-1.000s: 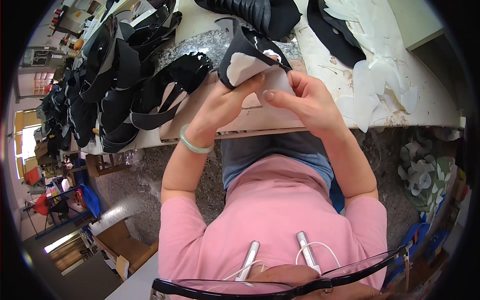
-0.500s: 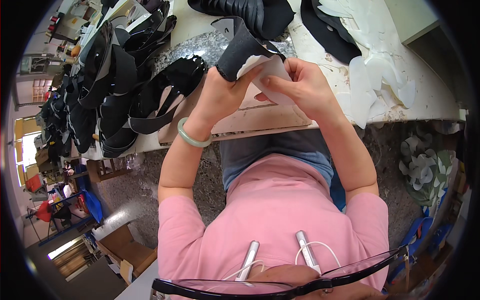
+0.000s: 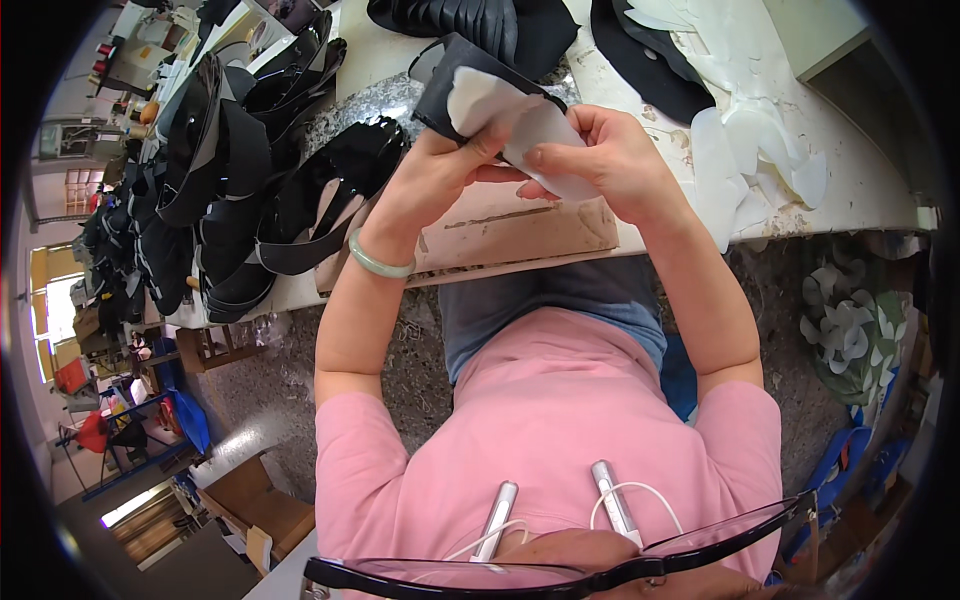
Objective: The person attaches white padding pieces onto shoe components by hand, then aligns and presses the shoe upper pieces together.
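Note:
My left hand (image 3: 424, 188), with a pale green bangle on its wrist, grips a black shoe upper (image 3: 436, 104) whose off-white lining (image 3: 478, 98) faces up. The thumb lies along the edge of that lining. In my right hand (image 3: 625, 168) a thin, translucent white curved piece (image 3: 545, 130) is pinched between thumb and fingers. It overlaps the lining side of the upper; how deep it reaches in, I cannot tell. Both hands are close together above the table's front edge, and some fingers are hidden behind the two pieces.
Glossy black shoe uppers (image 3: 350, 165) are heaped to the left. Pleated black pieces (image 3: 475, 25) lie at the back. Flat black pieces (image 3: 655, 65) and loose white pieces (image 3: 770, 150) cover the right. A board (image 3: 520, 235) lies at the table's front edge; a bag of white scraps (image 3: 850, 325) is below right.
The upper has tipped so more of its lining faces up. My right hand still pinches the white piece, now at a different angle to it.

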Motion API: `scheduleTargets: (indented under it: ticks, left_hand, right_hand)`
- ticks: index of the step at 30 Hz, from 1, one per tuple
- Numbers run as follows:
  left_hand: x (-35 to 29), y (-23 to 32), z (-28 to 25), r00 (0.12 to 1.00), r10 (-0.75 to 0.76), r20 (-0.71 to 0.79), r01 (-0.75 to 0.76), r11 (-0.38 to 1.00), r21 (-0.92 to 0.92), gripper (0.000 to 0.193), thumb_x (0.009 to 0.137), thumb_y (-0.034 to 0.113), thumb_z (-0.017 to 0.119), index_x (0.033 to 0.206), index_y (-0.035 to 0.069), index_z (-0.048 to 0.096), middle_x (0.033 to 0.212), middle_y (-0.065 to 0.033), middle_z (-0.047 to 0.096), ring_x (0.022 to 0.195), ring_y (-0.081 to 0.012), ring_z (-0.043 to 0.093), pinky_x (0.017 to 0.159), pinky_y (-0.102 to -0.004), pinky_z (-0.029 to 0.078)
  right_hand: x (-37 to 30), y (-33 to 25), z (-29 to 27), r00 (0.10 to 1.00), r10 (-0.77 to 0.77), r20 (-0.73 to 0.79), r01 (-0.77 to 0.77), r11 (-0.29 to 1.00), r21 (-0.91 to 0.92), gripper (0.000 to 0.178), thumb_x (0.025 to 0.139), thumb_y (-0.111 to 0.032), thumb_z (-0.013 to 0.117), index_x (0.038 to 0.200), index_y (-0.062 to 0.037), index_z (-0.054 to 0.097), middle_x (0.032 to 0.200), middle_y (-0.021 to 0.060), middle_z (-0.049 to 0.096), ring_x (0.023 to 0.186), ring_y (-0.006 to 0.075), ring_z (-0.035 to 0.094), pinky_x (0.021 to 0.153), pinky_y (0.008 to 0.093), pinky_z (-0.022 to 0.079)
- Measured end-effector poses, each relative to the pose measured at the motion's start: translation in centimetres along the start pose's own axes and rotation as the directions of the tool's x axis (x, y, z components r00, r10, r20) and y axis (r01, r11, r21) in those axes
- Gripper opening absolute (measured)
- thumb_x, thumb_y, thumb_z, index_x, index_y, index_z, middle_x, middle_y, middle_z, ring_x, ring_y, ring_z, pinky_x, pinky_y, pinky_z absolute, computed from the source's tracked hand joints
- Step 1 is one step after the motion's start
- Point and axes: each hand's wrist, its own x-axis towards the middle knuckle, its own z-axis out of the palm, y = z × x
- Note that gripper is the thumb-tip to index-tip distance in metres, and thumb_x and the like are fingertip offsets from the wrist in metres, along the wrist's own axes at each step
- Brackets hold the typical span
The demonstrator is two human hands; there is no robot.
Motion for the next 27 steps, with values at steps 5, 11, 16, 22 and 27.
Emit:
scheduleTargets:
  ticks: [5,11,16,22,27]
  left_hand:
    - [0.1,-0.2,-0.3,0.993,0.110,0.039,-0.117,0.942,0.315,0.029,0.090,0.006,0.064,0.117,-0.002,0.057,0.109,-0.0089,0.064,0.095,-0.0175,0.064,0.080,-0.0336,0.058]
    - [0.2,0.0,0.4,0.981,0.195,-0.018,-0.173,0.905,0.388,0.027,0.087,0.001,0.065,0.113,-0.002,0.059,0.104,-0.0074,0.065,0.093,-0.0154,0.064,0.076,-0.0275,0.058]
    - [0.2,-0.3,0.1,0.987,0.122,-0.100,-0.080,0.933,0.352,0.028,0.087,-0.001,0.063,0.114,-0.002,0.059,0.105,-0.0078,0.065,0.094,-0.0161,0.065,0.075,-0.0278,0.058]
    - [0.3,-0.7,0.9,0.978,0.084,-0.193,-0.046,0.980,0.192,0.026,0.088,0.000,0.061,0.114,-0.001,0.060,0.104,-0.0062,0.065,0.091,-0.0136,0.064,0.070,-0.0252,0.058]
    - [0.2,-0.3,0.7,0.974,0.165,-0.157,-0.103,0.933,0.344,0.025,0.088,0.002,0.062,0.114,0.000,0.061,0.102,-0.0051,0.065,0.090,-0.0119,0.064,0.068,-0.0237,0.058]
  right_hand:
    - [0.3,1.2,-0.3,1.000,-0.011,-0.006,0.011,1.000,0.010,0.023,0.078,-0.007,0.072,0.089,0.0062,0.056,0.085,0.0170,0.065,0.074,0.0266,0.071,0.063,0.0289,0.058]
    - [0.3,1.7,-0.7,0.990,-0.139,-0.006,0.134,0.970,-0.202,0.028,0.084,-0.019,0.072,0.088,0.0050,0.059,0.080,0.0144,0.068,0.073,0.0206,0.071,0.061,0.0257,0.055]
    - [-0.1,1.7,-0.4,0.982,-0.172,-0.073,0.146,0.952,-0.269,0.029,0.088,-0.022,0.071,0.087,0.0046,0.061,0.079,0.0114,0.067,0.071,0.0159,0.069,0.059,0.0231,0.055]
    - [0.6,2.2,-0.9,0.962,-0.206,-0.178,0.125,0.914,-0.385,0.039,0.083,-0.031,0.073,0.074,0.0053,0.063,0.063,0.0075,0.063,0.058,0.0131,0.066,0.045,0.0231,0.050]
    - [0.6,1.7,-0.6,0.926,-0.312,-0.213,0.098,0.742,-0.663,0.040,0.079,-0.035,0.076,0.075,0.0023,0.065,0.063,0.0075,0.064,0.057,0.0132,0.065,0.050,0.0283,0.050]
